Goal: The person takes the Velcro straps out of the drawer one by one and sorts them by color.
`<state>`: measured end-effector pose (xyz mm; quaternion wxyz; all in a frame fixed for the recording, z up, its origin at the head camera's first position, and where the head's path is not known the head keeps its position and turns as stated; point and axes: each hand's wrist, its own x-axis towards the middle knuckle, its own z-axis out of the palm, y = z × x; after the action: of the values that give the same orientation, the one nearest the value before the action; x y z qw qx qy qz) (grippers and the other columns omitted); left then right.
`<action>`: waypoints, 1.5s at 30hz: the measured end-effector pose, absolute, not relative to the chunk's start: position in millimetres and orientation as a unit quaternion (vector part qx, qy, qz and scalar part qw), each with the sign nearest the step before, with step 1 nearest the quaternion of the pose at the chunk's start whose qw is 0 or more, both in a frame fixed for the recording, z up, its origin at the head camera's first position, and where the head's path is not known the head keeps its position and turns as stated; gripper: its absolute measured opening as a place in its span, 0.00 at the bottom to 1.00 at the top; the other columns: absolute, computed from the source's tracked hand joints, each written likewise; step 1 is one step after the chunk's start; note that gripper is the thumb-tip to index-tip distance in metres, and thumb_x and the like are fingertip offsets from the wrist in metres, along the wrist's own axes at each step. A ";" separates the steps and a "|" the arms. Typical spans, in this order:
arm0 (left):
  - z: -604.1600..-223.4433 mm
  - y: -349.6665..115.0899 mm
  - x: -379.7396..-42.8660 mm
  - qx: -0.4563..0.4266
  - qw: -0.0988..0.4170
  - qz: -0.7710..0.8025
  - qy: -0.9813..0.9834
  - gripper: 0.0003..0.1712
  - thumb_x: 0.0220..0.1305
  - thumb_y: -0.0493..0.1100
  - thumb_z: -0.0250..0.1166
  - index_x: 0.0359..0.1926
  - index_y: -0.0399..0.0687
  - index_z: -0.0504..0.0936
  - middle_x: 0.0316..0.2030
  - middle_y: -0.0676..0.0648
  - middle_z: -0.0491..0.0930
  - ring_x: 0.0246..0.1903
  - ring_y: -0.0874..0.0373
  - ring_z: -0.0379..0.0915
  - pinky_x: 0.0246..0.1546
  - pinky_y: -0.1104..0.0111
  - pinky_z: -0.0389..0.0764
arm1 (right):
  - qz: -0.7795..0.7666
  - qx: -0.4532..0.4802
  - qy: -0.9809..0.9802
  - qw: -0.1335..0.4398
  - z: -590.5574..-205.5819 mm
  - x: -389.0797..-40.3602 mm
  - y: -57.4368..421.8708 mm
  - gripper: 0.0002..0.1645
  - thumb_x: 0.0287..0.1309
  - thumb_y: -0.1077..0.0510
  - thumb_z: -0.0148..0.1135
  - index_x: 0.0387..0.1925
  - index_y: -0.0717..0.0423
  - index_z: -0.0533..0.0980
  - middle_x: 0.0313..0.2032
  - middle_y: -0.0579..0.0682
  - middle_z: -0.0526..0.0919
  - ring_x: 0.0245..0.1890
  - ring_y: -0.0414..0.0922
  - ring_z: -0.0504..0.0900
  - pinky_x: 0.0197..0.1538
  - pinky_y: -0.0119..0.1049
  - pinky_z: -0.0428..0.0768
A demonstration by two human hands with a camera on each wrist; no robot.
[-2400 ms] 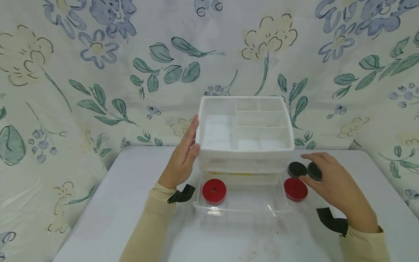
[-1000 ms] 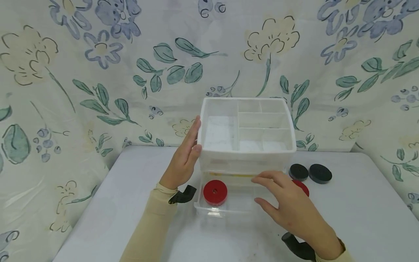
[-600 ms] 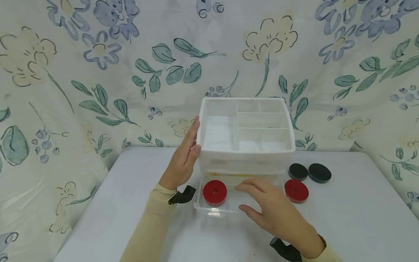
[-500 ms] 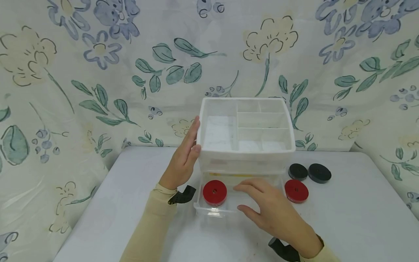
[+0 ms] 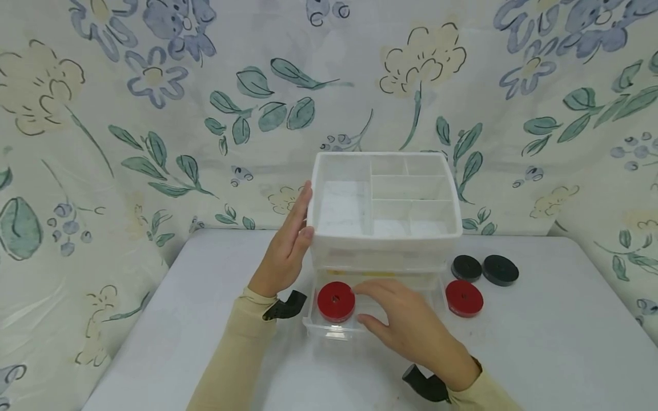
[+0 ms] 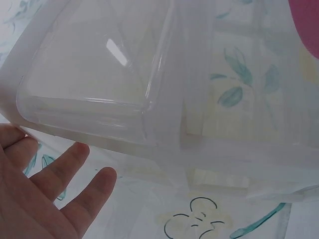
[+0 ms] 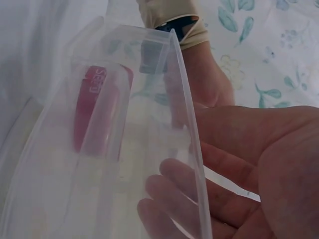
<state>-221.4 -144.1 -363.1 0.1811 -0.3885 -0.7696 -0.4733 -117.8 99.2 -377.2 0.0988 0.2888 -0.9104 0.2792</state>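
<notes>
A white plastic drawer unit (image 5: pixel 385 248) with a compartmented top stands on the table, its clear drawer (image 5: pixel 406 325) pulled out at the front. Inside the drawer's left part lies a red disc (image 5: pixel 336 302) with a small centre hole; its lettered side (image 7: pixel 94 109) shows through the plastic in the right wrist view. My left hand (image 5: pixel 283 251) rests against the unit's left side with fingers extended. Over the drawer is my right hand (image 5: pixel 406 322), fingers loosely bent and spread, thumb and fingertips just right of the red disc. Whether they touch it I cannot tell.
To the right of the drawer lie another red disc (image 5: pixel 464 298), a small black disc (image 5: pixel 466 267) and a larger black disc (image 5: pixel 501 270). A flowered cloth (image 5: pixel 231 142) hangs behind the white table (image 5: pixel 555 319).
My right hand has moved left, from beside the black discs to over the drawer and up to the red disc there. My left hand has stayed at the unit's side.
</notes>
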 end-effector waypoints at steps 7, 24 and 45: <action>-363.6 -143.7 -222.2 -0.389 0.176 -0.475 -0.769 0.36 0.81 0.50 0.45 0.81 0.50 0.43 0.80 0.51 0.41 0.77 0.52 0.44 0.71 0.52 0.61 | 0.272 0.314 -0.908 0.059 -374.8 -128.0 87.2 0.30 0.51 0.58 0.79 0.57 0.51 0.80 0.55 0.47 0.83 0.56 0.46 0.80 0.59 0.43 0.80; -363.2 -145.6 -220.2 -0.380 0.181 -0.469 -0.777 0.36 0.81 0.54 0.43 0.81 0.51 0.43 0.80 0.52 0.41 0.77 0.53 0.46 0.71 0.52 0.62 | 0.257 0.335 -0.905 -0.044 -374.9 -149.3 73.2 0.34 0.50 0.57 0.80 0.60 0.53 0.80 0.55 0.45 0.83 0.54 0.43 0.81 0.57 0.38 0.81; -363.5 -144.9 -221.5 -0.382 0.177 -0.471 -0.775 0.36 0.81 0.51 0.44 0.81 0.49 0.43 0.80 0.51 0.41 0.77 0.52 0.45 0.71 0.50 0.61 | 0.213 0.343 -0.912 -0.070 -375.1 -157.9 63.3 0.37 0.50 0.61 0.79 0.63 0.59 0.77 0.65 0.57 0.76 0.62 0.51 0.76 0.61 0.42 0.78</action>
<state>-221.5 -144.9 -363.5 0.1770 -0.3820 -0.7753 -0.4707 -157.9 63.3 -375.1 -0.0698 0.3433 -0.9120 0.2133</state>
